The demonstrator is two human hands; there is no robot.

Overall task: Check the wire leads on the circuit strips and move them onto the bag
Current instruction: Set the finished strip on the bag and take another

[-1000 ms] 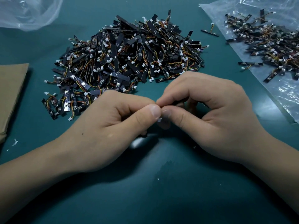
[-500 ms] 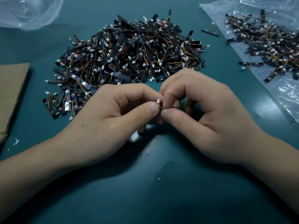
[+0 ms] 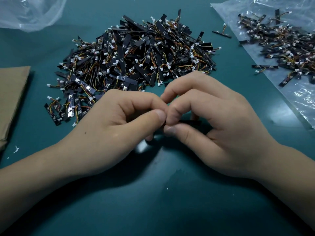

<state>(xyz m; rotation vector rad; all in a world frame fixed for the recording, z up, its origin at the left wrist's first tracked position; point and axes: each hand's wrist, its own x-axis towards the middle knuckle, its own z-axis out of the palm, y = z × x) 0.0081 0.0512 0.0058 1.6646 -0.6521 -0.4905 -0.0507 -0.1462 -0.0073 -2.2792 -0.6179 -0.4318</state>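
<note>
A big heap of black circuit strips (image 3: 136, 57) with orange and yellow wire leads and white plugs lies on the green table beyond my hands. My left hand (image 3: 110, 128) and my right hand (image 3: 213, 126) meet fingertip to fingertip at the centre, both pinching one black circuit strip (image 3: 190, 122). Only a dark piece of that strip shows under my right fingers; its leads are hidden. A clear plastic bag (image 3: 303, 96) lies flat at the right with a smaller pile of strips (image 3: 281, 43) on it.
A crumpled clear bag (image 3: 30, 12) sits at the top left. A brown paper sheet (image 3: 12, 99) lies at the left edge. One lone strip (image 3: 221, 34) rests on the table between the heap and the bag.
The white plug and wires seen between my thumbs half a second ago are now covered by my fingers. My hands stay in place, the fingers shifting slightly on the strip.
</note>
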